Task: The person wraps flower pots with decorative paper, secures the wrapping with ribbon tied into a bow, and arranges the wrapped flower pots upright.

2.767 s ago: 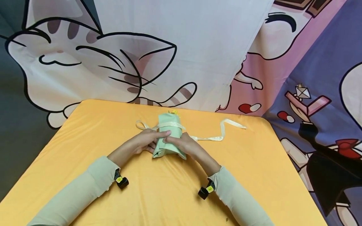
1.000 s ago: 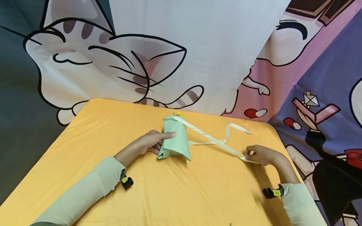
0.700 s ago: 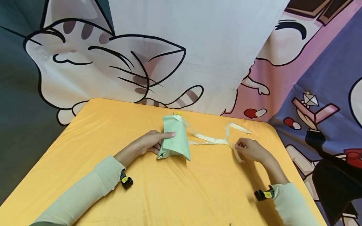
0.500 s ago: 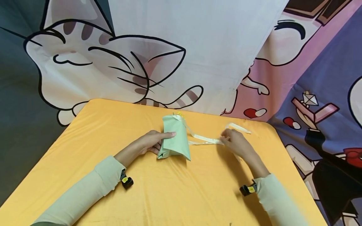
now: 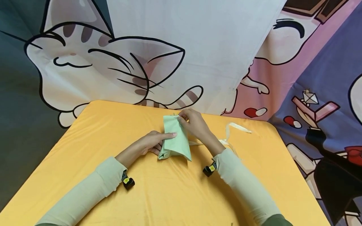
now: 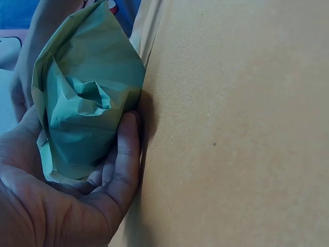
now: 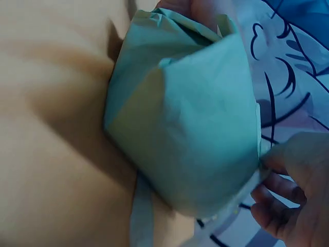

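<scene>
- Green paper bundle (image 5: pixel 176 139), head view: lies near the middle of the yellow-covered desk (image 5: pixel 158 197), flared end toward the person, narrower end toward the cat-printed backdrop (image 5: pixel 220 37).
- Left hand (image 5: pixel 150 141), head view: closed round the bundle's left side, thumb laid across the upper face, fingers bent against the left edge.
- Right hand (image 5: pixel 194 124), head view: at the bundle's far end, thumb and fingertips brought together on the pale ribbon (image 5: pixel 240 127).
- Ribbon, head view: a length runs out from the bundle's right side, passes behind the right forearm and bends on the desk; one free end lies well to the right.
- Left wrist view: creased, folded paper of the bundle's near end faces the camera. Left hand holds it with bent fingers, thumb on the opposite side. Right hand partly visible behind, its grip hidden.
- Right wrist view: right thumb and index finger pinch the ribbon beside the paper's edge; remaining fingers half-curled. Another strand lies flat on the desk below the bundle. Left hand mostly hidden behind the paper.
</scene>
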The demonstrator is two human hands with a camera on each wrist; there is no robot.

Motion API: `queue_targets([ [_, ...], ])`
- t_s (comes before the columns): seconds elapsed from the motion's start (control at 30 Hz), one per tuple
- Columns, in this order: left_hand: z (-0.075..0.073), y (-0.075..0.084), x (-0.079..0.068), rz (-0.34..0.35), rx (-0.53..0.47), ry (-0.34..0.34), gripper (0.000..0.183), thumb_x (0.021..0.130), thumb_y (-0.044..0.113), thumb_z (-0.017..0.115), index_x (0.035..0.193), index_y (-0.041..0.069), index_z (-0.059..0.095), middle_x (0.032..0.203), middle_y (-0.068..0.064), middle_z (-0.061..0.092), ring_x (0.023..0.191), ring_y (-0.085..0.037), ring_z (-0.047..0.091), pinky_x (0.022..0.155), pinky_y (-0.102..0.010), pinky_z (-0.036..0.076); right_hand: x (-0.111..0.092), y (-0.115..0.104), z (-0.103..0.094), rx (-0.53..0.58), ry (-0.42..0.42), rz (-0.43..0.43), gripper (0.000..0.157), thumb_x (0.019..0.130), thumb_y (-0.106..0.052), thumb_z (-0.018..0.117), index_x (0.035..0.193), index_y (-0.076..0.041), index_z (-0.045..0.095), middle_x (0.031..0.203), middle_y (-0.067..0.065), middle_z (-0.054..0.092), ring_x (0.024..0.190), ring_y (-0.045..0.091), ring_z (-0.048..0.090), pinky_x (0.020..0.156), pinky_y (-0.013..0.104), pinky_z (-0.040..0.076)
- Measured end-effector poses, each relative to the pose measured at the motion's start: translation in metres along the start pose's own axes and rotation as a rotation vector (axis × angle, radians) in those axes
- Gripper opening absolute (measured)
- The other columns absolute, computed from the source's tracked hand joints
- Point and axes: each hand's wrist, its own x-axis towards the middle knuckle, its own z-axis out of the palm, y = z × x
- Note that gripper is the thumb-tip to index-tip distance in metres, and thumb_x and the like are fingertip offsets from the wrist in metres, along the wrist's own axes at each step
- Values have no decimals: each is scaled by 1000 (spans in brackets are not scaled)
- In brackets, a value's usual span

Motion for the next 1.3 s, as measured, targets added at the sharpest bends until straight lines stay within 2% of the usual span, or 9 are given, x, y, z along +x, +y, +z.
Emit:
queue_targets([
  [0.2,1,0,1,-9,-6,4,59,100,68,76,99,10,78,79,-4,77,67,-14,74,63,-28,63,19,-19,8,-37,42,-28,22,116,-20,65,117,-5,81,98,9,76,76,20,62,71,33,52],
  [0.4,0,-1,0,4,-16,-14,57,102,67,75,102,10,79,81,-4,79,69,-14,76,65,-29,65,36,-40,21,-42,22,-67,23,117,-21,64,118,-6,81,109,10,81,91,22,71,77,33,58],
  [0.57,0,-2,0,-4,-41,-14,49,105,60,73,99,12,80,71,1,74,64,-12,73,63,-29,64,39,-56,30,-108,-96,-240,23,117,-23,64,124,-9,81,118,7,84,104,22,78,91,37,64],
  [0.73,-1,-2,0,-14,-54,8,42,113,47,63,97,11,76,70,2,69,61,-10,69,62,-27,61,25,-60,23,-169,-238,-349,22,118,-27,64,128,-17,81,111,2,84,89,16,75,82,35,62],
  [0.87,-2,-1,-2,-16,-42,23,42,114,46,60,98,9,74,72,1,65,62,-10,66,61,-26,60,8,-49,5,-81,-311,-360,19,117,-27,65,124,-18,80,90,-2,78,65,9,58,66,28,49],
  [0.97,-2,-1,-1,-14,-51,10,45,110,51,68,100,9,77,72,1,69,64,-10,69,63,-26,62,-5,-33,-12,5,-331,-327,18,117,-26,65,123,-17,80,71,-5,63,54,7,42,58,25,39],
  [1.03,-3,-1,-1,-11,-55,-3,48,106,56,72,100,9,80,72,0,72,66,-11,72,64,-26,63,-13,-19,-22,49,-341,-282,18,117,-26,66,124,-17,79,63,-6,54,50,6,40,56,25,37],
  [1.13,-5,-2,0,-8,-52,-17,53,104,62,75,102,9,80,76,-3,77,70,-14,76,65,-28,64,-23,4,-33,83,-351,-224,19,116,-27,67,126,-18,80,64,-3,52,51,8,41,57,25,39],
  [1.3,-4,-3,2,-8,-58,-24,56,103,63,75,105,7,80,81,-5,79,72,-15,78,66,-29,66,-41,40,-51,136,-439,-95,21,114,-32,72,121,-16,82,87,11,71,70,15,55,65,28,47],
])
